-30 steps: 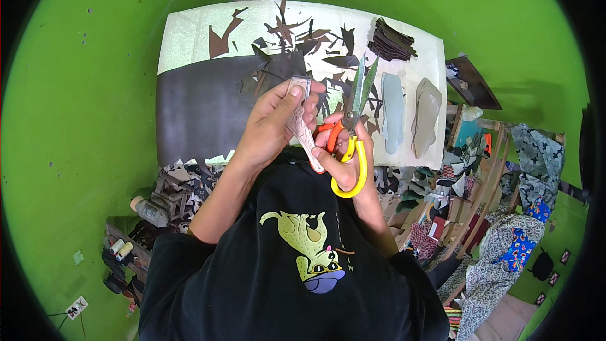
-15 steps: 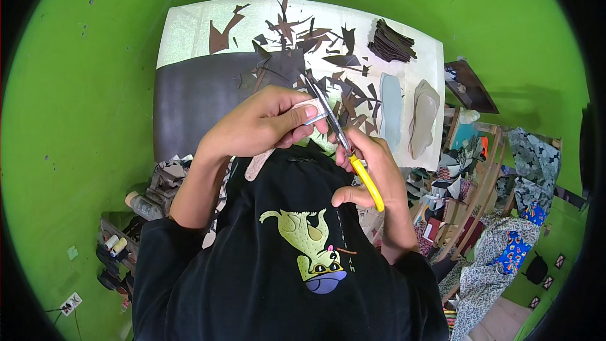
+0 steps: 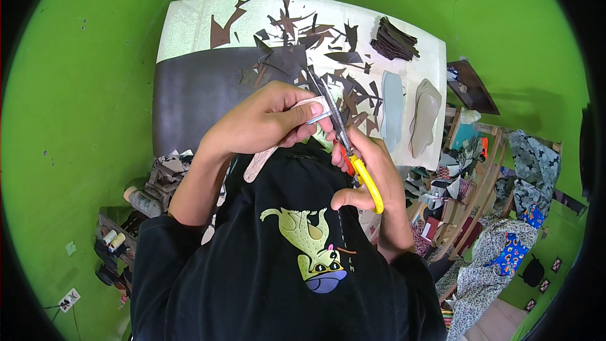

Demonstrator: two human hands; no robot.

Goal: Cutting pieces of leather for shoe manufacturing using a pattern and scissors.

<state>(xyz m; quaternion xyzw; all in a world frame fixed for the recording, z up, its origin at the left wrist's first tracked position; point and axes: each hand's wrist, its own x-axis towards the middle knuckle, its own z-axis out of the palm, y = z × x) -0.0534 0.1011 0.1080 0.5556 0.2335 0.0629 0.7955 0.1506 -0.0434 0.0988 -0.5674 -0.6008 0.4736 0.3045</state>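
My left hand (image 3: 262, 120) is closed on a pale beige strip (image 3: 258, 165), pinching its near end between thumb and fingers; the other end sticks out below the palm. My right hand (image 3: 384, 167) grips a pair of scissors (image 3: 368, 184) with yellow and red handles. The long metal blades point away from me, slightly parted, right beside the end of the strip at my left fingertips. Whether the blades touch the strip, I cannot tell. Both hands are raised in front of my black shirt, over the near edge of the table (image 3: 189, 22).
Brown and black scraps (image 3: 297, 25) litter the table. A dark sheet (image 3: 196, 101) covers its left side. At right lie a stack of dark pieces (image 3: 394, 40), a grey-blue sole-shaped piece (image 3: 391, 110) and beige ones (image 3: 425, 117). A wooden rack (image 3: 483, 177) with cloth stands to the right.
The scissor blades have parted a little, and the red handle now shows beside the yellow one. My left hand keeps its hold on the strip.
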